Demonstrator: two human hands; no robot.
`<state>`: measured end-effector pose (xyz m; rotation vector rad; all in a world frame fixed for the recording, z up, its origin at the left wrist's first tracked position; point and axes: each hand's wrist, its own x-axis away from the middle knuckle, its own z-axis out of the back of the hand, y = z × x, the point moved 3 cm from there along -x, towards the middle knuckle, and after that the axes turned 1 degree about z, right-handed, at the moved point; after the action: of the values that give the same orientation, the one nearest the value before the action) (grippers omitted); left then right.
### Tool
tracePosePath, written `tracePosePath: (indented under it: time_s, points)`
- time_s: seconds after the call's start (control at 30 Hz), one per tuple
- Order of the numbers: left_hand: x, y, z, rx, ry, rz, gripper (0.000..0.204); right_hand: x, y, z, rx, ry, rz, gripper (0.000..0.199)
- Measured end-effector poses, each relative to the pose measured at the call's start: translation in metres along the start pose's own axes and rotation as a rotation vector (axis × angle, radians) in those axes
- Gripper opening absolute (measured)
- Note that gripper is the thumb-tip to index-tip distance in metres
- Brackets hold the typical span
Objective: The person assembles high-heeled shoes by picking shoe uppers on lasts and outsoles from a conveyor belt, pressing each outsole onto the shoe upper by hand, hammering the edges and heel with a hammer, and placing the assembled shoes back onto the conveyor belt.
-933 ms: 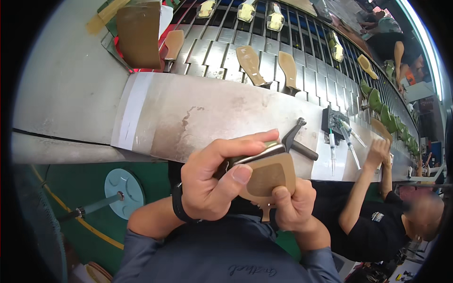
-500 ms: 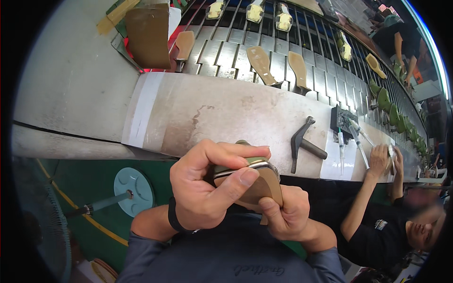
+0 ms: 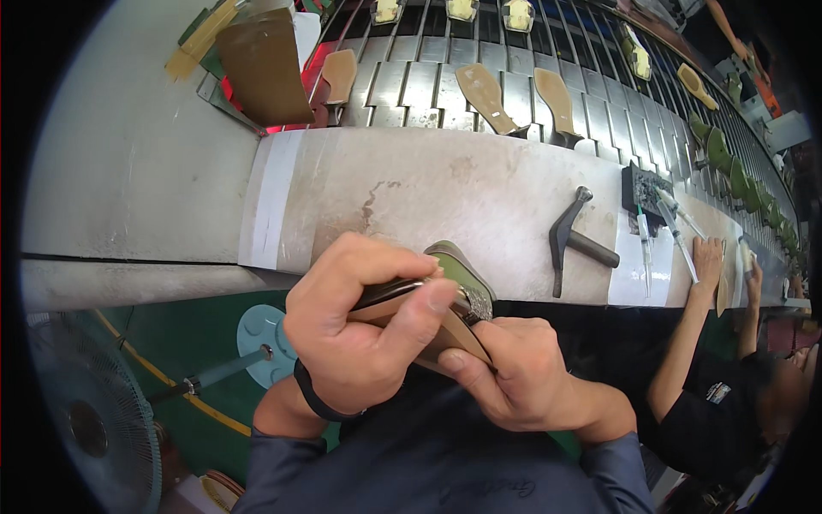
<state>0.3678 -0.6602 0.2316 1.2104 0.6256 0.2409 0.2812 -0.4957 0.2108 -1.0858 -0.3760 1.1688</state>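
Between my two hands is a shoe with a green upper (image 3: 461, 274), a tan sole and a band of glittery trim, tilted over the near edge of the bench. My left hand (image 3: 347, 330) is closed round one end, thumb and fingertips pinching at the sole's edge. Wrapped round the other side, my right hand (image 3: 522, 373) has its thumb pressed on the tan sole. My fingers hide much of the shoe. On the bench to the right lies a hammer (image 3: 591, 249) with a dark handle, touched by neither hand.
Beyond the bench (image 3: 428, 188), a slatted metal conveyor (image 3: 411, 86) carries tan-soled shoes (image 3: 484, 96). A black block (image 3: 638, 193) and slim syringe-like tubes (image 3: 681, 244) sit at right, near a co-worker's hand (image 3: 707, 261). A fan (image 3: 90, 420) stands lower left.
The shoe has turned in my hands, so more of its green upper now shows at the far side. My left hand has shifted slightly up and left. The whole view has shifted a little.
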Motion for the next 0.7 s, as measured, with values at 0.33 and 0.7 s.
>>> tracePosePath:
  time_s: [0.33,0.7]
  points:
    - [0.001,-0.030,0.023,0.025,0.323,0.108,0.011,-0.011,0.023,-0.003,-0.166,-0.021,-0.139,0.020]
    - [0.012,-0.052,0.042,0.100,0.368,0.143,0.015,-0.018,0.039,-0.023,-0.103,0.060,-0.090,0.031]
